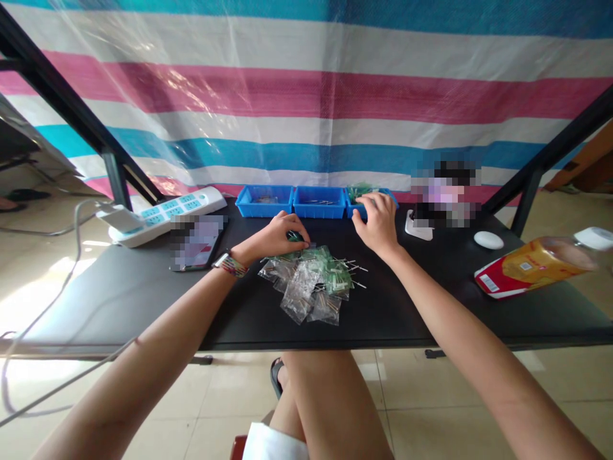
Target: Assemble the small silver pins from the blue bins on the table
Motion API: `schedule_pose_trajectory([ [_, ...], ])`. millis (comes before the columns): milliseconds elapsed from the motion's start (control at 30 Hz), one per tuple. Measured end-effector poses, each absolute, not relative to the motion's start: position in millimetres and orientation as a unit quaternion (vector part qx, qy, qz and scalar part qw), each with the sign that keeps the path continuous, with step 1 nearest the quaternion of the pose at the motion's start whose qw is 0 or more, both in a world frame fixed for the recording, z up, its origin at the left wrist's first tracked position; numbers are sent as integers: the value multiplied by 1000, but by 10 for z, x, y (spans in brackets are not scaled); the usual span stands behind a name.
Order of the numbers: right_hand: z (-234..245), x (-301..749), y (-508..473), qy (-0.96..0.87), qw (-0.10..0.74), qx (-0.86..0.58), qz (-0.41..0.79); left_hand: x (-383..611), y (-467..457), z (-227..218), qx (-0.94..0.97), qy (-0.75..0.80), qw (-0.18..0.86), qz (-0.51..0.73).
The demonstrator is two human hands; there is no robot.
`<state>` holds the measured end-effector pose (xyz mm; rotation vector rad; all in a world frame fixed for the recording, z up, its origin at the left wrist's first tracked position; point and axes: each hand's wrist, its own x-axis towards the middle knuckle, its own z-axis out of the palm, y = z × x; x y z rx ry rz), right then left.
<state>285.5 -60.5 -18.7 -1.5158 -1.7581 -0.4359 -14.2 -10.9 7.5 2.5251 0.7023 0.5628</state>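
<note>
Your left hand (280, 235) sits just above the middle of the frame. Its fingers are curled down and pinched on a small dark-green part (295, 237) at the upper edge of a heap of small clear plastic bags (306, 287). The bags hold green pieces and metal pins, and the heap lies mid-frame on the black tabletop (119, 294). A few loose metal pins (357, 267) are scattered just to its right.

Your right hand (378, 220) is to the right of the left one and apart from the heap. Its knuckles are up and its fingers bend over the front rim of the rightmost blue plastic tray (390, 197), which holds green items. I cannot tell whether those fingers grip anything.

Two more blue trays (264, 203) stand in a row to its left, along the table's far edge. A white power strip (167, 211) lies at the upper left, with a dark phone (196, 243) just below it. Toward the right edge are a white round puck (488, 240) and a clear bottle with a red-and-yellow label (536, 265), lying on its side.
</note>
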Motion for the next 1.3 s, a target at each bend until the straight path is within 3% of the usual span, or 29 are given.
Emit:
schedule_pose_trajectory([
  [133,-167,2725,-655,-712,402,-561,-129,-129,-137,68,898,261,257,245],
  [367,-89,2438,-867,-782,445,-436,-3,-58,-212,106,757,273,441,398],
  [567,-76,2280,-964,-836,405,-368,-39,60,-309,110,676,240,545,433],
  [733,-69,2276,-940,-807,465,-360,-55,53,-315,103,659,222,577,430],
  [833,-94,2257,-920,-777,507,-371,20,33,-305,89,695,219,534,429],
  [967,-185,2219,-870,-686,561,-407,222,39,-306,55,799,230,361,422],
  [1067,-219,2216,-830,-612,580,-414,345,52,-318,48,834,218,287,417],
  [1300,-137,2255,-845,-577,576,-411,407,50,-375,103,859,193,169,443],
])
